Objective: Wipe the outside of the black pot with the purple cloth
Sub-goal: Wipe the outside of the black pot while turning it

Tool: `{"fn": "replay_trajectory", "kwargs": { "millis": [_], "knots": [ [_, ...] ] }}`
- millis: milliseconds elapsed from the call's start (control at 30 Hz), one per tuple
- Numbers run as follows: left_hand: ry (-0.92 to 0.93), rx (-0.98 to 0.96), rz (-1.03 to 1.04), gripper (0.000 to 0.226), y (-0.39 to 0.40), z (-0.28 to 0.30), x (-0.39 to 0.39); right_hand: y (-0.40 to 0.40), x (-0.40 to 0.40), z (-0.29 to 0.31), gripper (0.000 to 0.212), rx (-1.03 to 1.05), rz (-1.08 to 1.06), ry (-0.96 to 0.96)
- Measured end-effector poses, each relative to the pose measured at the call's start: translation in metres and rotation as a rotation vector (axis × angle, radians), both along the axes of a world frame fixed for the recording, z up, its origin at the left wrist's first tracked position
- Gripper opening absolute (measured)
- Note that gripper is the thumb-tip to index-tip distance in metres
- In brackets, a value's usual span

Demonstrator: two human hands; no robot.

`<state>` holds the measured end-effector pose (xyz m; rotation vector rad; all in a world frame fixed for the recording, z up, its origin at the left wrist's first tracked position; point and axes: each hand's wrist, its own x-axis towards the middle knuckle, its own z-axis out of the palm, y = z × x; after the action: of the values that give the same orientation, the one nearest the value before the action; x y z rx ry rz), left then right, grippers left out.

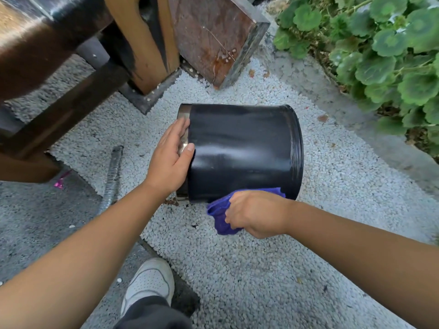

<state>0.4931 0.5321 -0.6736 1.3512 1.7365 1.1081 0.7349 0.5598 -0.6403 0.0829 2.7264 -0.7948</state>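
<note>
The black pot (240,150) lies on its side on the white pebbles (237,257), just above my right hand (257,213) and right beside my left hand (169,160). My right hand is closed tight on the purple cloth (221,216), and the cloth touches the low near edge of the pot. My left hand is open and flat on the shiny band (184,143) at the pot's left end, holding it still. I think the best way is to press the cloth flat, rub in long lines from the band to the far rim, then roll the pot a little with my left hand. A round pot can roll away on pebbles, so I should keep that hand firm. My white shoe (149,281) is below both hands.
</note>
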Motion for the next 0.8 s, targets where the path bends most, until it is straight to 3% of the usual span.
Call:
{"fn": "replay_trajectory", "kwargs": {
  "millis": [67,133,200,300,400,500,567,600,700,800],
  "knots": [
    [0.063,0.003,0.023,0.058,0.001,0.002,0.004,-0.009,0.005,-0.002,0.036,-0.169,-0.174,-0.196],
    [0.199,0.013,0.062,0.054,0.004,0.004,0.007,-0.008,0.01,0.003,0.042,-0.367,-0.434,-0.25],
    [0.302,-0.001,0.124,0.05,0.01,0.008,0.006,0.004,0.015,0.02,0.047,-0.535,-0.653,-0.194],
    [0.222,-0.069,0.225,0.041,0.027,0.016,-0.001,0.035,0.026,0.051,0.055,-0.777,-0.885,-0.075],
    [0.207,-0.182,0.255,0.046,0.046,0.022,-0.005,0.064,0.044,0.077,0.051,-1.124,-1.152,0.185],
    [0.004,-0.434,0.341,0.069,0.068,0.027,-0.009,0.086,0.061,0.093,0.058,-1.389,-1.284,0.533],
    [-0.247,-0.511,0.414,0.041,0.082,0.03,-0.011,0.094,0.071,0.1,0.058,-1.493,-1.278,0.706],
    [-0.337,-0.522,0.456,0.023,0.087,0.034,-0.012,0.097,0.076,0.102,0.053,-1.507,-1.293,0.749],
    [-0.492,-0.574,0.506,0.017,0.096,0.043,-0.009,0.101,0.094,0.097,0.054,-1.508,-1.383,0.766],
    [-0.576,-0.471,0.408,0.007,0.091,0.054,0.002,0.099,0.112,0.095,0.063,-1.47,-1.417,0.76]
  ]
}}
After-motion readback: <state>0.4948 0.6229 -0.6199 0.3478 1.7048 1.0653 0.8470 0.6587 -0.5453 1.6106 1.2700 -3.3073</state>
